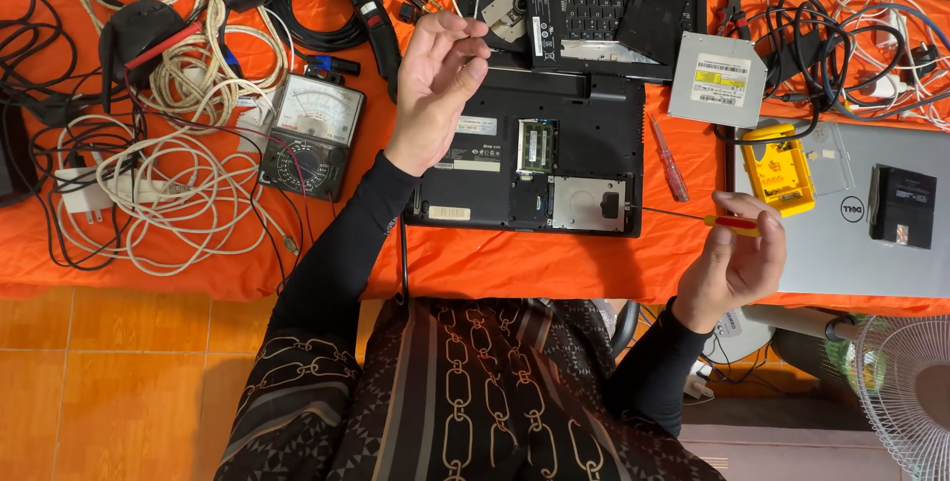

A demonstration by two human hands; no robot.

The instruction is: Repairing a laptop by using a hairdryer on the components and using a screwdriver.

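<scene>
Above the matte black plastic laptop underside (529,159) on the orange cloth-covered bench (515,263), the left hand (435,85) pinches its fingertips together; on what, I cannot tell. The right hand (732,258) clasps a thin red-and-yellow-handled screwdriver (693,218), its steel tip at the laptop's silver drive plate (588,204).

Lighting: bright, even light is falling across the orange tabletop (554,263). Shadows: soft, short ones are lying beside the open laptop base (584,135). Glare: mild sheen is showing on the silver laptop (871,263) right of that base. Focus: sharp throughout; edges are bowing slightly.
</scene>
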